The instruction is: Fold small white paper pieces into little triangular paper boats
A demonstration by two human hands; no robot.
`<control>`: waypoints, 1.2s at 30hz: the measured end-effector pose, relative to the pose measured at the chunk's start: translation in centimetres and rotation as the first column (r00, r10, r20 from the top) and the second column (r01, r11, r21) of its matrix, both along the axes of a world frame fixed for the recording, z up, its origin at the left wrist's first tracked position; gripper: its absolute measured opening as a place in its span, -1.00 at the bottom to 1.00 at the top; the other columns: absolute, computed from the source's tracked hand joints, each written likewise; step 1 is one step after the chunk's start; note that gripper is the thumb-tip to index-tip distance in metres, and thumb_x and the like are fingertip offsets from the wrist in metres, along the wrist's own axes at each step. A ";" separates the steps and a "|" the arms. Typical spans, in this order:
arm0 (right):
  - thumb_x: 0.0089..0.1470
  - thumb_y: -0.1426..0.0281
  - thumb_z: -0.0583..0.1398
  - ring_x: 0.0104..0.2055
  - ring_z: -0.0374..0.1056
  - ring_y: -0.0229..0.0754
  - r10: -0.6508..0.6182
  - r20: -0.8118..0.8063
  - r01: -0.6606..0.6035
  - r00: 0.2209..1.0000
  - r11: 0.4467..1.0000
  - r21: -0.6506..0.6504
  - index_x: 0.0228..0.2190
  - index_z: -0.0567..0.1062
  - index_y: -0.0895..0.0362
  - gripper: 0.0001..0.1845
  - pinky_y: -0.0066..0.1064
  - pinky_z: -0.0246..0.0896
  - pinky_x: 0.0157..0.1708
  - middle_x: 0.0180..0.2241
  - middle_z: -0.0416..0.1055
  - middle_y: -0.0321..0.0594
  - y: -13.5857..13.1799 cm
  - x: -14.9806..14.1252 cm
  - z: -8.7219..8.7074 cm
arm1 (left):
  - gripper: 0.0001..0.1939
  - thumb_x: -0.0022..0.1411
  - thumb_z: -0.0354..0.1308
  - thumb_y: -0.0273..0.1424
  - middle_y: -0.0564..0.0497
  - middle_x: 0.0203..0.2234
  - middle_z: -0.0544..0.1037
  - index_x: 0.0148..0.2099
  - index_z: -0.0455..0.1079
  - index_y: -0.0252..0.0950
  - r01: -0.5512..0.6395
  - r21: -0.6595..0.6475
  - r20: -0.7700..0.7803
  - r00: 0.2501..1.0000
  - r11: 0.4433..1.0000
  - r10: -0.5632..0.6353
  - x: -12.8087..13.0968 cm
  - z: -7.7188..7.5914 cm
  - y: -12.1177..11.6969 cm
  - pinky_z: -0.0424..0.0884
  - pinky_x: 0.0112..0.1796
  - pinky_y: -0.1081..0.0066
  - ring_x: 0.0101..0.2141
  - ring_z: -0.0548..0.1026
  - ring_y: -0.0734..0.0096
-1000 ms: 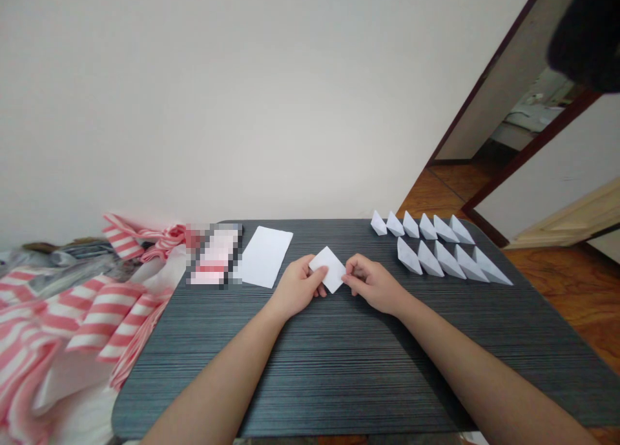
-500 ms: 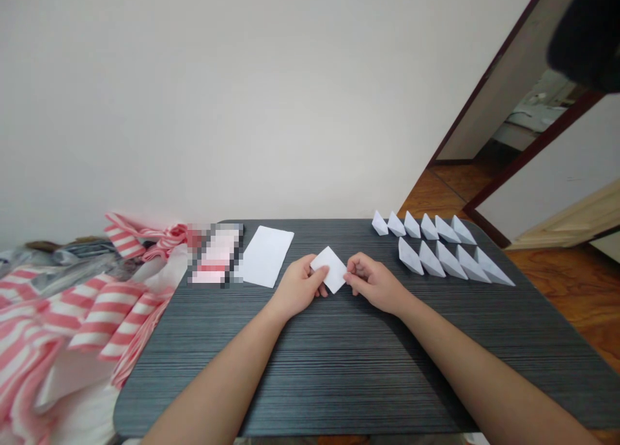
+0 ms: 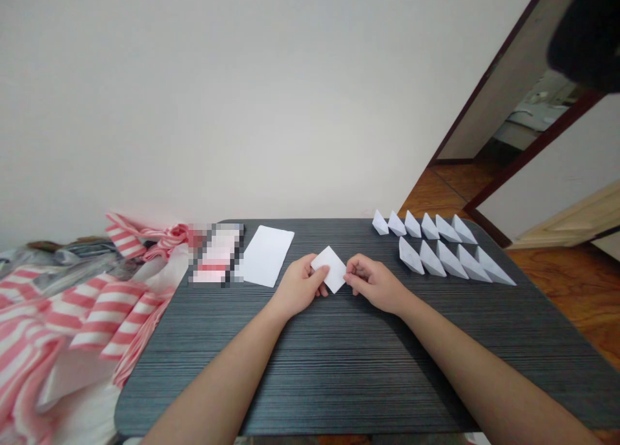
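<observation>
A small folded square of white paper [image 3: 332, 272] is held above the middle of the table, one corner pointing toward me. My left hand [image 3: 301, 286] grips its left side, thumb on top and fingers curled beneath. At its right corner, my right hand [image 3: 374, 282] pinches the paper between thumb and fingertips. Off to the right stand several folded white paper boats [image 3: 440, 259] in two rows. Left of my hands lies a flat stack of white paper [image 3: 267, 256].
The dark wood-grain table [image 3: 310, 380] stands against a pale wall [image 3: 290, 109]. A blurred-out phone-like object [image 3: 217, 254] lies at its left rear. Red-and-white striped cloth [image 3: 97, 312] is heaped beside the left edge. A doorway and wooden floor [image 3: 562, 283] show at right.
Both hands keep the same hold on the folded paper. The whole view has shifted very slightly; nothing on the table has visibly moved.
</observation>
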State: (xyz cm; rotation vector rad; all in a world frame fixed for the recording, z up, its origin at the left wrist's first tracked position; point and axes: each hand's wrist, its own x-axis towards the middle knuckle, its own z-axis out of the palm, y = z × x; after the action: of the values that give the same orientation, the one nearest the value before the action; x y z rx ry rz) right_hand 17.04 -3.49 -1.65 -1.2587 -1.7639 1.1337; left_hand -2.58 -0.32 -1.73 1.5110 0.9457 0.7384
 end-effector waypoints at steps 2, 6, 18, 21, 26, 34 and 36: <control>0.11 0.31 0.11 -0.56 0.29 -0.32 -0.001 0.003 0.001 1.000 1.000 0.003 -0.36 0.28 0.11 -0.87 -0.48 0.17 -0.53 -0.51 0.32 -0.34 0.0 0.0 0.1 | -0.74 0.21 -0.01 -0.22 0.06 -0.65 0.44 -0.24 0.29 -0.34 -0.001 -0.001 0.002 1.000 1.000 0.001 0.0 0.0 0.0 0.25 -0.60 0.55 -0.63 0.40 0.50; 0.10 0.30 0.11 -0.56 0.30 -0.32 -0.004 -0.009 0.004 1.000 1.000 -0.001 -0.32 0.29 0.11 -0.85 -0.48 0.19 -0.53 -0.48 0.35 -0.32 0.0 0.0 0.1 | -0.74 0.21 0.00 -0.22 0.07 -0.65 0.43 -0.25 0.29 -0.34 0.000 -0.011 0.020 1.000 1.000 0.001 0.1 0.1 0.0 0.24 -0.61 0.55 -0.64 0.40 0.50; 0.11 0.31 0.11 -0.55 0.31 -0.32 -0.001 0.013 0.001 1.000 1.000 0.002 -0.33 0.31 0.11 -0.87 -0.47 0.21 -0.52 -0.45 0.37 -0.29 0.0 0.0 0.4 | -0.72 0.18 0.03 -0.22 0.05 -0.66 0.44 -0.25 0.30 -0.36 -0.021 -0.022 0.017 1.000 1.000 0.021 0.1 0.1 -0.1 0.23 -0.61 0.56 -0.64 0.40 0.52; 0.11 0.30 0.11 -0.56 0.31 -0.31 -0.006 0.021 0.005 1.000 1.000 0.009 -0.34 0.32 0.12 -0.87 -0.46 0.21 -0.52 -0.48 0.36 -0.31 0.0 0.0 0.3 | -0.72 0.19 0.02 -0.22 0.04 -0.65 0.45 -0.24 0.30 -0.37 -0.020 -0.017 0.014 1.000 1.000 0.020 0.1 0.0 -0.1 0.23 -0.62 0.56 -0.64 0.40 0.52; 0.11 0.30 0.10 -0.56 0.30 -0.31 -0.012 0.022 0.011 1.000 1.000 0.023 -0.34 0.33 0.11 -0.87 -0.46 0.21 -0.52 -0.52 0.32 -0.34 0.0 0.0 0.2 | -0.71 0.20 0.01 -0.21 0.04 -0.66 0.45 -0.23 0.31 -0.36 -0.021 -0.005 -0.002 1.000 1.000 0.021 0.0 -0.3 0.0 0.22 -0.62 0.56 -0.64 0.40 0.52; 0.10 0.29 0.11 -0.57 0.29 -0.31 -0.016 0.014 0.016 1.000 1.000 0.017 -0.33 0.33 0.11 -0.85 -0.47 0.20 -0.54 -0.52 0.32 -0.34 0.0 -0.1 0.3 | -0.72 0.18 0.03 -0.22 0.05 -0.66 0.44 -0.25 0.30 -0.36 -0.013 -0.030 0.018 1.000 0.999 0.013 0.0 0.2 -0.1 0.23 -0.61 0.56 -0.64 0.40 0.52; 0.10 0.30 0.11 -0.57 0.29 -0.31 -0.013 0.014 0.012 1.000 1.000 0.020 -0.33 0.32 0.11 -0.86 -0.47 0.20 -0.53 -0.51 0.32 -0.34 0.0 -0.1 0.3 | -0.72 0.19 0.02 -0.22 0.05 -0.66 0.44 -0.24 0.30 -0.36 -0.012 -0.031 0.014 1.000 0.999 0.012 0.0 0.1 0.0 0.22 -0.62 0.56 -0.64 0.40 0.52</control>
State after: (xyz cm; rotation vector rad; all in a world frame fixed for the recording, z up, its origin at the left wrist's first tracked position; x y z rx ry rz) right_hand 16.94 -3.52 -1.35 -1.2678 -1.7711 1.1004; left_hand -2.58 -0.35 -1.63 1.4724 0.9524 0.7390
